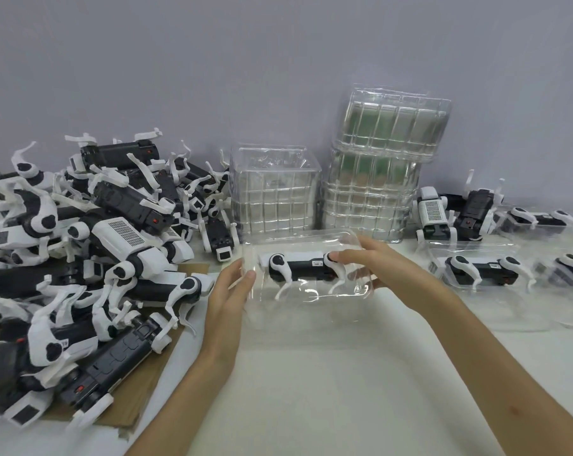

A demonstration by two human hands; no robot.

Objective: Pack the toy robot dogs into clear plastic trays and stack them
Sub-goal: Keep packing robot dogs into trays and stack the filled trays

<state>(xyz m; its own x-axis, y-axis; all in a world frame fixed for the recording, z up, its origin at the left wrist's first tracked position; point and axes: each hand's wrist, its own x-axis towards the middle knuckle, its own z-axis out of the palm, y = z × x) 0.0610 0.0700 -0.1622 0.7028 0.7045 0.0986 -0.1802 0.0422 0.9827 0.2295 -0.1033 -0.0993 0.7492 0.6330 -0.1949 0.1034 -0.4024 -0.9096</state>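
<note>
2 hands (227,291), 2 tray stacks (275,199), 4 packed trays (306,299)

Tray (308,304) is showing as thin clear plastic, glossy, throwing white highlights. Dog (298,266) inside is showing a matt black plastic body and smooth white plastic legs with slight sheen. Stacks (275,199) are reading as the same clear glossy plastic, walls ribbed. Cardboard (137,399) is looking brown, matt. Counter (328,390) is looking white, matt. Wall (278,60) is looking grey, matt, smooth.
</note>
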